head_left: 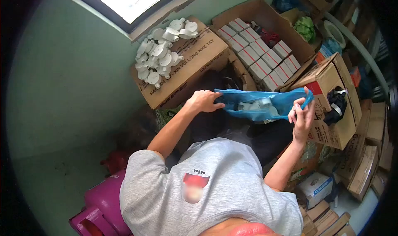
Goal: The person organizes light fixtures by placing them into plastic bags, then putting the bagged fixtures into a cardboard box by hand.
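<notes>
A blue plastic bag (pixel 244 96) is stretched wide between my two hands, its mouth facing up toward me. Several white plastic fittings (pixel 262 105) lie inside it. My left hand (pixel 206 101) grips the bag's left edge between thumb and fingers. At the opposite end, my right hand (pixel 302 115) is closed on the rim, with the blue film bunched around its fingers. Just beyond my left hand, a pile of white round conduit junction boxes (pixel 159 53) sits on top of a closed cardboard box (pixel 188 57).
An open carton (pixel 253 8) holds several small white boxes (pixel 259 47) with red stripes. On the right stands another cardboard box (pixel 331 132) with a black bundle (pixel 336 105) on it. A purple gas cylinder (pixel 105 200) is low on the left, and cartons (pixel 362 171) are stacked lower right.
</notes>
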`<state>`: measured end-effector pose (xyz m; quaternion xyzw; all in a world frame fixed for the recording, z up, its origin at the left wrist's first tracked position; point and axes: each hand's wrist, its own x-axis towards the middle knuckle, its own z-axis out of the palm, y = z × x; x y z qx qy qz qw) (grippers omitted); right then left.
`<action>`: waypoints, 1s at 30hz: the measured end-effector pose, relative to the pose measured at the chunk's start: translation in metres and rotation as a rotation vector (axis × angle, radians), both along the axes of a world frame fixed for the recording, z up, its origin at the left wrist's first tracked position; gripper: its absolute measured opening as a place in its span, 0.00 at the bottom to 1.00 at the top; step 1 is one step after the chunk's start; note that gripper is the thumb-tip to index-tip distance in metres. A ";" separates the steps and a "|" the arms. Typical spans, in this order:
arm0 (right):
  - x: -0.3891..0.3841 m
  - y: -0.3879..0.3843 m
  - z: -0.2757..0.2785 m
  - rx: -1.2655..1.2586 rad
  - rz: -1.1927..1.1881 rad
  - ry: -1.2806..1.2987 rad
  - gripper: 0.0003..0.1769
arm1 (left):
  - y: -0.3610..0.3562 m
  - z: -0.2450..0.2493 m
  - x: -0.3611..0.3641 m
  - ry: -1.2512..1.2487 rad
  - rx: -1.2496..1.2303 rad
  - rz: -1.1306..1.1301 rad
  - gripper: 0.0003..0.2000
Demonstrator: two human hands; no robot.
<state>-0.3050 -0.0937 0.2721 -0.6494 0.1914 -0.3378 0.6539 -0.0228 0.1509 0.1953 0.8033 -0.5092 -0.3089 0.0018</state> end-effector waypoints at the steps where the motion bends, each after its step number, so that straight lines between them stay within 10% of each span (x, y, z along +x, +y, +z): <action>1: -0.002 0.002 0.001 -0.002 -0.023 0.013 0.30 | 0.007 -0.001 0.004 0.005 -0.030 0.037 0.31; 9: -0.010 0.019 0.010 0.025 -0.009 0.027 0.33 | 0.011 0.018 0.025 0.079 -0.687 0.470 0.15; 11: -0.006 0.025 0.013 0.021 0.004 0.030 0.33 | 0.022 -0.001 0.067 -0.389 -0.877 0.594 0.16; 19: 0.006 0.029 0.009 0.056 0.000 0.028 0.33 | 0.043 -0.009 0.133 -0.760 -0.364 0.704 0.38; 30: 0.011 0.035 0.010 0.150 -0.046 0.009 0.33 | 0.034 -0.038 0.135 -0.781 -0.444 0.678 0.30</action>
